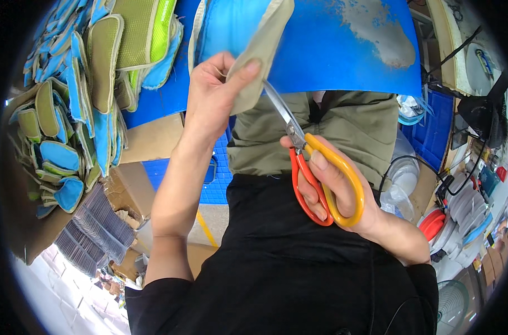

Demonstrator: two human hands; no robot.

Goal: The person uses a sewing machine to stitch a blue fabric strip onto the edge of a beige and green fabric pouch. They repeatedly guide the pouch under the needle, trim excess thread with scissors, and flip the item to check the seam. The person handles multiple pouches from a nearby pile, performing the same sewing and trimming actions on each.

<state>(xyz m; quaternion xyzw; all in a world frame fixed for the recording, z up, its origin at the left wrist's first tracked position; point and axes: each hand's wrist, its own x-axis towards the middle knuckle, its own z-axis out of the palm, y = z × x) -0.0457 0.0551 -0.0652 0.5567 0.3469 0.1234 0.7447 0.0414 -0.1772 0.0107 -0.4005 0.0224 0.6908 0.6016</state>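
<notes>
Pinched between the thumb and fingers of my left hand is a khaki fabric piece with a light blue inner side. It is held up above the near edge of the blue work surface. My right hand grips a pair of scissors with one orange-red and one yellow handle loop. Their metal blades point up and to the left. The blade tips meet the edge of the fabric piece, just right of my left thumb; whether they cut into it I cannot tell.
Stacks of khaki, green and blue padded fabric pieces lie at the left of the work surface. Below them stand cardboard boxes and bundled grey sheets. Crowded at the right are cables, a red round item and a fan.
</notes>
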